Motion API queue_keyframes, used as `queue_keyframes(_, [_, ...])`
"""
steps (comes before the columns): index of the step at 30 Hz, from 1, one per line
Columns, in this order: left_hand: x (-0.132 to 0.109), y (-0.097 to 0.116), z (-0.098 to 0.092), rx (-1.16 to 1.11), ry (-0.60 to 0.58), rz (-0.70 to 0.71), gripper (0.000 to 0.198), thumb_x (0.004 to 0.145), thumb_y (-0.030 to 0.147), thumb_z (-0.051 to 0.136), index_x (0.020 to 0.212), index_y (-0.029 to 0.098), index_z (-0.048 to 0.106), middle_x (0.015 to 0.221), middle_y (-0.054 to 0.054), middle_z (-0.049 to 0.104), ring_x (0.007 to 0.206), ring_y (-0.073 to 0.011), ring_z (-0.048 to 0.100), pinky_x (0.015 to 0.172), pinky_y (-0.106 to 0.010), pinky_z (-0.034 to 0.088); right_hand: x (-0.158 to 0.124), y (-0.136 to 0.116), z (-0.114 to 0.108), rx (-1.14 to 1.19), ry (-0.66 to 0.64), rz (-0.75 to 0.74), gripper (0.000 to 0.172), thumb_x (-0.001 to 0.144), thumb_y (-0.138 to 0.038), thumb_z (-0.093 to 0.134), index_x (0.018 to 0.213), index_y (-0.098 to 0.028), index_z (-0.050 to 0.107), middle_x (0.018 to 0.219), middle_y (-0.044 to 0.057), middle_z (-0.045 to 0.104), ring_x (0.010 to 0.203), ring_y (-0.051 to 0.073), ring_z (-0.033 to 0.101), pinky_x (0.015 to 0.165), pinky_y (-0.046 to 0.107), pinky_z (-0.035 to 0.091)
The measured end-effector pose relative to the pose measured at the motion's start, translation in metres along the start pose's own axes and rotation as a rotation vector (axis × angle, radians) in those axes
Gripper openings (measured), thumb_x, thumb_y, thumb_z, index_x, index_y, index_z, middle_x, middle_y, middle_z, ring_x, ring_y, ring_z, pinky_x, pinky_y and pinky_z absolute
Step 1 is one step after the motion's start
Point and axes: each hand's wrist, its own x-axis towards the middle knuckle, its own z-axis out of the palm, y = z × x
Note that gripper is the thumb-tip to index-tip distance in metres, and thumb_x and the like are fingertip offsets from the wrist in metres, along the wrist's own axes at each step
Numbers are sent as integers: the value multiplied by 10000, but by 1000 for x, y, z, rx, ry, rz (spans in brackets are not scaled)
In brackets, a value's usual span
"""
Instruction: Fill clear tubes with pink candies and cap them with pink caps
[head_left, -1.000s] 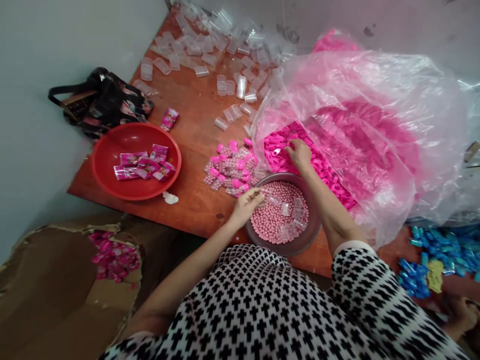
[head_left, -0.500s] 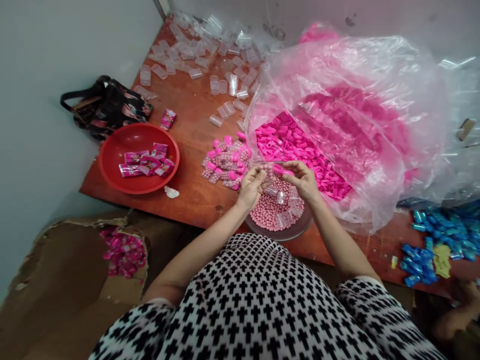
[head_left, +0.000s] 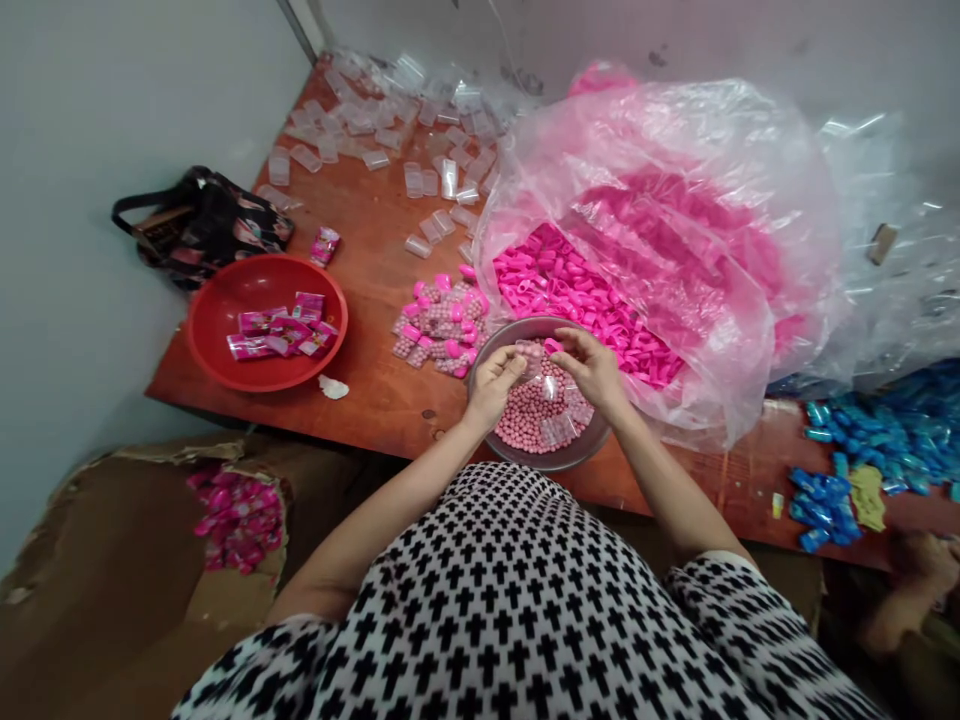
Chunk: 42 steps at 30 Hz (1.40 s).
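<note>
My left hand (head_left: 495, 388) is closed on a small clear plastic container (head_left: 529, 350) that looks filled with pink beads. Close to its right end, a pink plastic cap (head_left: 553, 346) sits at the fingertips of my right hand (head_left: 594, 372), which pinches it. Whether the cap touches the container is too small to tell. Both hands are over a grey bowl (head_left: 480, 432) of pink beads (head_left: 519, 430), where several clear containers (head_left: 556, 430) lie on top. Left of the bowl, several bead-filled containers with pink caps (head_left: 442, 320) form a pile.
A large clear bag (head_left: 705, 120) spills pink caps (head_left: 585, 300) behind the bowl. Clear containers (head_left: 431, 180) are scattered at the back. A red bowl (head_left: 202, 345) holds pink packets, beside a black bag (head_left: 225, 220). Blue pieces (head_left: 825, 505) lie right, near another person's hand (head_left: 926, 560).
The view has shifted slightly. Two pink pieces showed at my right fingers before; one shows now. My hands have come a little lower over the bowl, still close together.
</note>
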Motion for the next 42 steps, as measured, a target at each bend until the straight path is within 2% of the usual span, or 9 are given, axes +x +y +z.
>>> queue_keyframes(3, [-2, -2, -1, -32, 23, -36, 358, 647, 407, 772, 886, 173, 643, 868, -13, 692, 755, -112, 639, 745, -237, 517, -10, -5, 8, -293, 29, -204, 322, 814, -329, 629, 1123, -242, 645, 1095, 62, 680, 1039, 212, 623, 951, 380, 478])
queue_keyframes(6, [-3, -4, -1, -56, 66, -51, 356, 645, 400, 774, 880, 171, 638, 824, -9, 685, 697, -98, 624, 694, -221, 513, -21, -8, 15, -335, -23, -247, 302, 860, -304, 563, 1148, -260, 641, 1161, 55, 664, 1097, 207, 607, 996, 379, 455])
queue_keyframes(12, [-1, -10, -4, 71, 18, -10, 370, 675, 436, 741, 919, 172, 654, 881, -30, 698, 755, -132, 635, 737, -258, 518, -25, -6, 4, -232, 31, -89, 327, 824, -361, 605, 1131, -252, 638, 1011, 34, 699, 853, 182, 661, 821, 328, 535])
queue_keyframes(15, [-1, -12, -10, 255, -9, 54, 346, 724, 427, 698, 961, 176, 674, 943, -43, 703, 852, -169, 642, 803, -292, 511, -19, -14, -9, -255, 29, -185, 334, 837, -354, 590, 1151, -246, 624, 1023, 47, 677, 864, 178, 641, 814, 325, 522])
queue_keyframes(19, [-2, -6, -16, 475, -52, 126, 293, 789, 375, 636, 1014, 196, 693, 1030, -53, 702, 964, -203, 633, 887, -324, 487, -14, -31, -17, -376, -116, -398, 294, 873, -310, 544, 1150, -251, 622, 1004, 57, 666, 917, 182, 618, 840, 335, 497])
queue_keyframes(21, [-2, -2, -17, 525, -69, 163, 274, 801, 351, 627, 1024, 211, 702, 1048, -46, 703, 985, -206, 633, 921, -329, 471, -14, -37, -17, -427, -128, -447, 286, 884, -306, 527, 1149, -254, 621, 974, 58, 666, 912, 183, 616, 838, 337, 493])
queue_keyframes(24, [-2, 3, -16, 533, -95, 182, 267, 787, 331, 646, 1021, 222, 714, 1038, -37, 713, 981, -211, 643, 946, -336, 461, -13, -39, -15, -465, -105, -467, 285, 893, -320, 518, 1154, -259, 615, 958, 60, 660, 905, 189, 614, 836, 343, 488])
queue_keyframes(32, [-4, 7, -14, 534, -60, 198, 225, 774, 309, 648, 954, 213, 741, 999, -36, 727, 910, -208, 668, 880, -329, 506, -14, -35, -9, -548, -210, -530, 218, 908, -306, 496, 1080, -215, 596, 846, 56, 619, 808, 169, 591, 760, 304, 492])
queue_keyframes(42, [-11, 11, -14, 561, -156, 209, 150, 756, 288, 675, 863, 223, 758, 942, -43, 738, 898, -214, 678, 885, -331, 497, -36, -28, -3, -591, -205, -567, 139, 910, -253, 458, 987, -202, 562, 765, 53, 559, 716, 172, 537, 671, 302, 479])
